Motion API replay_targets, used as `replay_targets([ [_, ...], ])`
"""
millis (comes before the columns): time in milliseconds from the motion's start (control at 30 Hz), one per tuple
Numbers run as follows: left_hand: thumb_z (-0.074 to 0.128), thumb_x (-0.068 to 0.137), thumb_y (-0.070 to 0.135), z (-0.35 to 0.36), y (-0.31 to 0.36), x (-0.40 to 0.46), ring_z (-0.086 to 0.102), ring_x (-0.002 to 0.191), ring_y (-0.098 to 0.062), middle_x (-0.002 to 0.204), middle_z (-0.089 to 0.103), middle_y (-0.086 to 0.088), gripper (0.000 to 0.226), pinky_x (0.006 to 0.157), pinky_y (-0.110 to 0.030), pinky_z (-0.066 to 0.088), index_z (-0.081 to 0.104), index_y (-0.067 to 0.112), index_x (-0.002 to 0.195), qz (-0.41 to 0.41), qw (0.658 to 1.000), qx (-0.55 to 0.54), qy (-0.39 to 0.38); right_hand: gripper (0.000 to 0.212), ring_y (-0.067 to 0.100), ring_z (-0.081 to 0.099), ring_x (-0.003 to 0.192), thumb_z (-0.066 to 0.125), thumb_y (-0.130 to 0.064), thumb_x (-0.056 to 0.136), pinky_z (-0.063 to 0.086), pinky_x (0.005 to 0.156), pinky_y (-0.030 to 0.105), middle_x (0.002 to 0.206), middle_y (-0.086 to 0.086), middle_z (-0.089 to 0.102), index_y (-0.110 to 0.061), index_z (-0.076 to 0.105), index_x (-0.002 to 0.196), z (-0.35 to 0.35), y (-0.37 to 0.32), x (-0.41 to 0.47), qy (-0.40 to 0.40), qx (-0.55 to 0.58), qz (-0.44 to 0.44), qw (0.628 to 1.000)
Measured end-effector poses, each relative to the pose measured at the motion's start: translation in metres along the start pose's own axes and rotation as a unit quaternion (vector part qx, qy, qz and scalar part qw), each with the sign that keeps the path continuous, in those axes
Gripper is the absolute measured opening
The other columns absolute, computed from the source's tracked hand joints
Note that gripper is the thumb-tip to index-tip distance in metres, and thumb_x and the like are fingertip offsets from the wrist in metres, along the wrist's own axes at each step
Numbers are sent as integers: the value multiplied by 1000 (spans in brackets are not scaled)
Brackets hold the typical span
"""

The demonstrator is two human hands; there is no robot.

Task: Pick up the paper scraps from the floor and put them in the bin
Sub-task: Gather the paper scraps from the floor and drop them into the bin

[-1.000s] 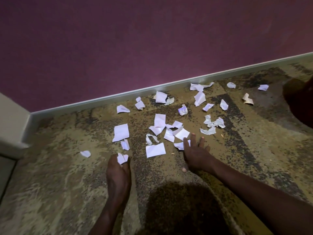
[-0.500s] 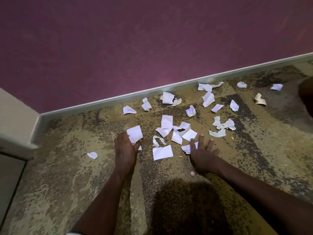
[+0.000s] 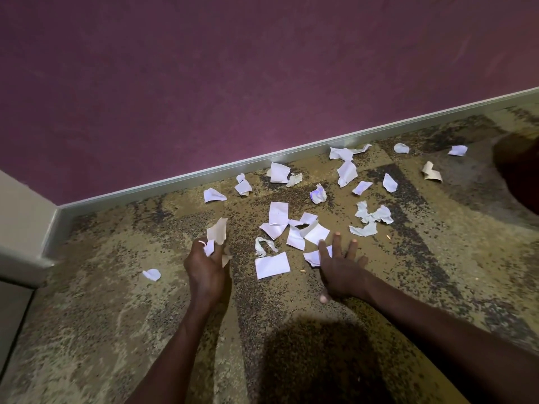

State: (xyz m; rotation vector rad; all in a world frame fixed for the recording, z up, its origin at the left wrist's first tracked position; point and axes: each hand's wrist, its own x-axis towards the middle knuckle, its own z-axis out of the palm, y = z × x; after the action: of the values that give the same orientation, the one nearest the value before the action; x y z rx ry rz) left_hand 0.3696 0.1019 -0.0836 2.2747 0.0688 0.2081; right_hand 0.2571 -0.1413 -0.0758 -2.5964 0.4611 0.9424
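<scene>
Both hands sit low in the middle of the frame over a mottled tan-and-dark carpet (image 3: pixel 408 258). At centre left, the left hand (image 3: pixel 207 269) has its fingers curled around a small bunch of torn white and pale-beige paper pieces (image 3: pixel 217 234), the largest of which sticks up above the knuckles. To its right, the right hand (image 3: pixel 339 272) lies flat with fingers spread and straight, gripping nothing; its fingertips rest on the edge of a small white torn scrap (image 3: pixel 313 256) at the near end of the litter.

Just left of that hand, between the two hands, lies a flat white rectangular scrap (image 3: pixel 271 265), with a twisted strip of white paper (image 3: pixel 262 245) above it. Directly above the right hand's fingers is an overlapping cluster of flat white paper pieces (image 3: pixel 291 225). More loose white paper scraps (image 3: pixel 345 173) spread toward the upper right, reaching the pale skirting board (image 3: pixel 175 182) that runs diagonally under a purple wall (image 3: pixel 233 83). One lone crumpled white scrap (image 3: pixel 152 274) lies apart, left of the left hand. A beige curled scrap (image 3: pixel 431 172) sits at the right, near a dark rounded shape (image 3: pixel 522 176) at the frame's right edge; I cannot tell what it is.
</scene>
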Motion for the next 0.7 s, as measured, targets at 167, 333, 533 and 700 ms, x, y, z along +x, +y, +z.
replay_targets([
  [167, 53, 94, 30, -16, 28, -24, 56, 62, -13, 66, 60, 5, 21, 57, -28, 39, 57, 15, 80, -69, 984, -146, -71, 119, 49, -26, 143, 82, -40, 76, 1, 114, 69, 157, 22, -32, -19, -3, 157, 9, 4, -13, 61, 55, -22, 996],
  [333, 54, 95, 23, -21, 69, -50, 62, 54, -7, 67, 68, 6, 16, 47, -21, 46, 66, 18, 84, -139, 911, -311, -234, 72, 19, 36, 140, 66, -59, 80, 38, 101, 28, 157, 0, 33, -32, 42, 143, -3, -35, -44, 191, 464, -114, 858],
  [533, 51, 95, 20, -7, 94, -76, 57, 54, -7, 67, 66, 4, 30, 45, -19, 41, 74, 31, 81, -127, 881, -299, -344, 17, 38, 69, 101, 67, -19, 93, 56, 86, 58, 103, 10, 75, -14, 67, 109, -24, -65, -61, 174, 718, -94, 668],
  [700, 50, 99, 22, 10, 113, -76, 71, 87, -25, 99, 75, -10, 24, 73, -34, 53, 74, 20, 99, -215, 838, -397, -306, 6, 24, 70, 88, 59, -32, 95, 58, 79, 48, 96, -3, 71, -30, 58, 100, -9, -61, -60, 341, 600, -34, 723],
])
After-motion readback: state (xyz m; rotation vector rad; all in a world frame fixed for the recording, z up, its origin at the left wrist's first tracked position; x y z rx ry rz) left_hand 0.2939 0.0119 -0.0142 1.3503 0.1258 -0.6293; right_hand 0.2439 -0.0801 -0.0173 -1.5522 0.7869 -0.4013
